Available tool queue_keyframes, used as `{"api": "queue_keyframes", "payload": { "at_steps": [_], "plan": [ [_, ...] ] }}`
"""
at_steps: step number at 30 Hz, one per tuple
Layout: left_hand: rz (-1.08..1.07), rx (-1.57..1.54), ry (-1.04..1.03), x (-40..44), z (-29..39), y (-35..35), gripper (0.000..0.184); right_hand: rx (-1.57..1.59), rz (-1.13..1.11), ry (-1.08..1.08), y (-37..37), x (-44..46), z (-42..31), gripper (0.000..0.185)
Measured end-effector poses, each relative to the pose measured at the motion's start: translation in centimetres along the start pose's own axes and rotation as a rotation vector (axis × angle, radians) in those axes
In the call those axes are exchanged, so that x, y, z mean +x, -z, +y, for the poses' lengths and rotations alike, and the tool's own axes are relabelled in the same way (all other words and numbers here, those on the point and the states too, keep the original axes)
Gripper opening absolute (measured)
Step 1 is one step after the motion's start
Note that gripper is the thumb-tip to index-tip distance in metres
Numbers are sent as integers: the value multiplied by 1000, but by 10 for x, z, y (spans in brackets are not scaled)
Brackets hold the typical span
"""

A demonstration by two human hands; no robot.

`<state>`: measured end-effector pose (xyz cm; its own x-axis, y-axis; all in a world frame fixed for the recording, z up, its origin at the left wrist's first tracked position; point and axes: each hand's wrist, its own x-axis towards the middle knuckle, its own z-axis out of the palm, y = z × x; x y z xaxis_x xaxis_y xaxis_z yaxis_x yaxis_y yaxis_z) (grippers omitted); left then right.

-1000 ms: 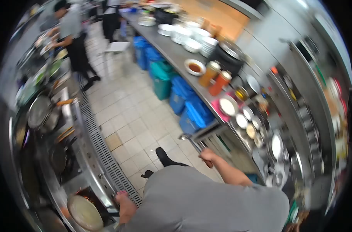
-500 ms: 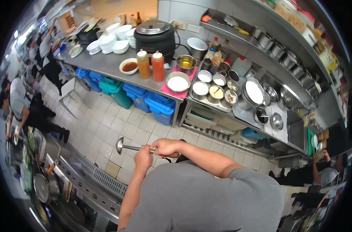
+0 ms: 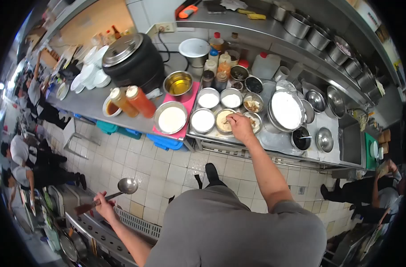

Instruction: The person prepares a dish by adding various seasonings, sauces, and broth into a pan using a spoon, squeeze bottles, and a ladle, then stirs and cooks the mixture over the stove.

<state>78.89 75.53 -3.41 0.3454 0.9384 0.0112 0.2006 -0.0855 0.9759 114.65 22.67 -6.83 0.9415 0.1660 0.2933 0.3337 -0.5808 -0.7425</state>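
Note:
My left hand is closed round the handle of a metal ladle, held out low on the left above the floor. The ladle's bowl points to the right. At the counter, my right hand reaches into a metal bowl of pale yellow contents. Its fingers are pinched on a small spoon, which they mostly hide. Beside it stand a bowl of white powder, another white-filled bowl and a bowl with brownish pieces.
A pot of yellow liquid, squeeze bottles and a black soup warmer stand to the left. A large white-filled pot is to the right. Behind on the left runs a stove edge. Other people work on both sides.
My hands have parted. The right one has left the ladle handle and moved to the pale yellow bowl; the left has swung left with the ladle. My view has moved nearer the counter.

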Motion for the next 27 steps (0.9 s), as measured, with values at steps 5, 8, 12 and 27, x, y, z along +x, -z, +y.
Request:
{"api": "queue_keyframes", "payload": {
  "at_steps": [5, 8, 12, 27],
  "plan": [
    [-114, 156, -63, 0, 41, -60, 27, 191, 116, -90, 27, -3, 10, 15],
    [-213, 208, -101, 17, 58, -89, 30, 206, 203, -82, 38, -9, 4, 13],
    [-360, 238, -150, 35, 85, -131, 33, 250, 299, -148, 40, -20, 11, 13],
    [-653, 198, -265, 102, 153, -152, 33, 62, 606, -155, -14, -38, 14, 13]
  ]
}}
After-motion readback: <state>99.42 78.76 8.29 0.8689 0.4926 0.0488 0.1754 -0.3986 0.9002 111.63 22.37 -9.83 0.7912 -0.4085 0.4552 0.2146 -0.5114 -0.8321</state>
